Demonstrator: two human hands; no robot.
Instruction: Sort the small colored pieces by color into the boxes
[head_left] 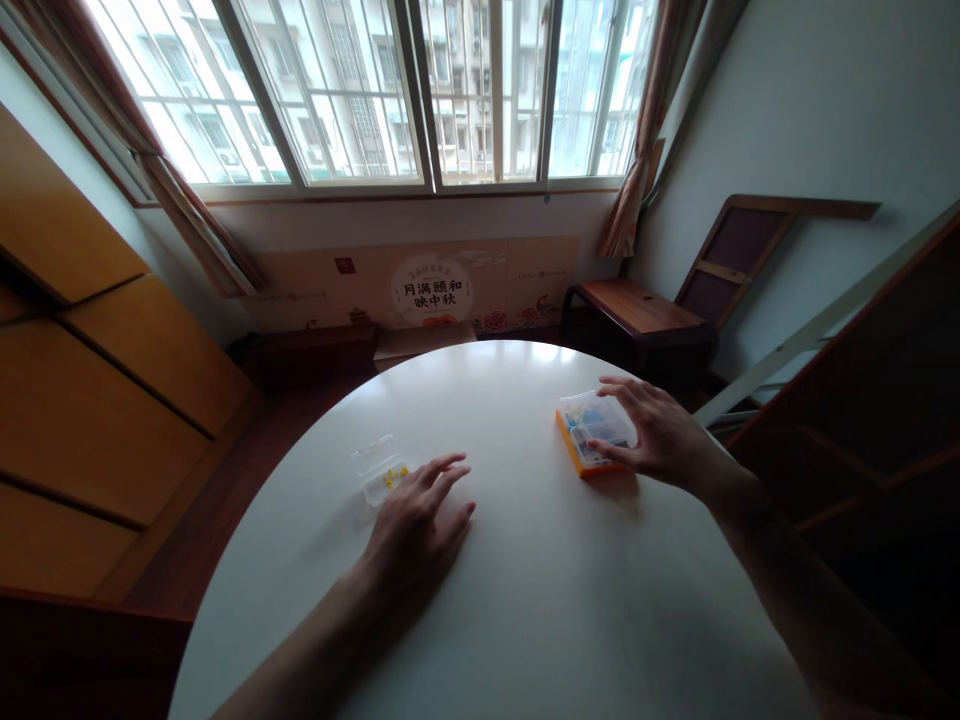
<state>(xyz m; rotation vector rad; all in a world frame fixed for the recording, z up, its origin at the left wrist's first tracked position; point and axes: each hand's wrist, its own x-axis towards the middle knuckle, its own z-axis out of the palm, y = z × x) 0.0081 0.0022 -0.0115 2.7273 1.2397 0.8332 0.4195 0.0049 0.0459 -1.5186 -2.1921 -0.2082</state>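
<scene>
My right hand reaches over the right part of an orange box with a clear lid, its fingers at the far edge and its thumb near the front. Blue and other small pieces show through the lid. Left of the middle, my left hand is low over the table, fingers apart and nothing in them. Just beyond it lies a small clear plastic case, its lid opened back, with several small yellow pieces inside. The left fingers partly cover the case's right side.
Both boxes are on a round white table. A wooden bench and a folded frame stand beyond it at the right. A printed cardboard panel leans under the window. Wooden cabinets line the left.
</scene>
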